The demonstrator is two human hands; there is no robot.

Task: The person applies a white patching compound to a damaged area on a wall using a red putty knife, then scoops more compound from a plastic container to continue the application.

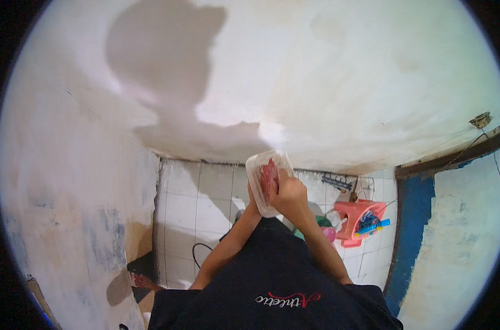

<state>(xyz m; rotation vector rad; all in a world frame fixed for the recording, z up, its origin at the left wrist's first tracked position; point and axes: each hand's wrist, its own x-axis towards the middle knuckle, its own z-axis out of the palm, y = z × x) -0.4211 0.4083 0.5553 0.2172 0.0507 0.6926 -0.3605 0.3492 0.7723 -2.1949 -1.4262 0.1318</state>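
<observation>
A translucent white plastic tub (253, 166) is held up in front of my chest, close to the pale wall. My left hand (253, 202) grips it from the left and below, its fingers mostly hidden behind the tub. Inside lies a flat red piece (268, 179) smeared with something whitish; its exact kind is unclear. My right hand (291, 196) reaches over the tub's right side with curled fingers against the red piece and seems to grip it, fingertips partly hidden.
The pale, patchy wall (327, 82) rises ahead above white floor tiles (181, 206). At right a coral-pink plastic stool (346, 212) bears a blue-handled item (377, 226). A black rack (336, 182) lies by the wall. A blue-painted strip (412, 220) stands further right. A black cable (195, 253) loops at left.
</observation>
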